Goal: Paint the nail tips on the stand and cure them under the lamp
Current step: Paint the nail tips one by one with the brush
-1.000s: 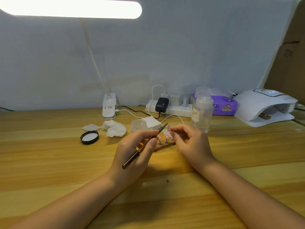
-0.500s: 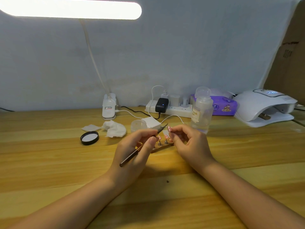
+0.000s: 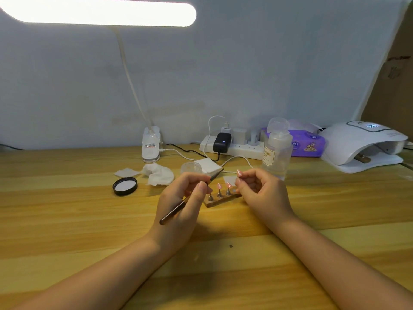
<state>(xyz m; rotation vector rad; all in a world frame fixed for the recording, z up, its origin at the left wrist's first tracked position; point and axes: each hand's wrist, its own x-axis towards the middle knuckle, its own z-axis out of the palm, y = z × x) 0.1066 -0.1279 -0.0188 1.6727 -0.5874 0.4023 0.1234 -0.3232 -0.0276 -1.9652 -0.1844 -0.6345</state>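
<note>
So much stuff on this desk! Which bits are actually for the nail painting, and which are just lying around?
For the job:
brush in the left hand
nail tips
wooden stand
curing lamp

Lying about:
black lid
crumpled tissue
power strip
purple wipes pack

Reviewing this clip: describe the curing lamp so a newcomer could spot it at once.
Follow the wooden table to its far right corner, past the purple wipes pack. The curing lamp sits there: a white dome, open at the front, with a lit display on top, unlike the slim desk lamp overhead.
</note>
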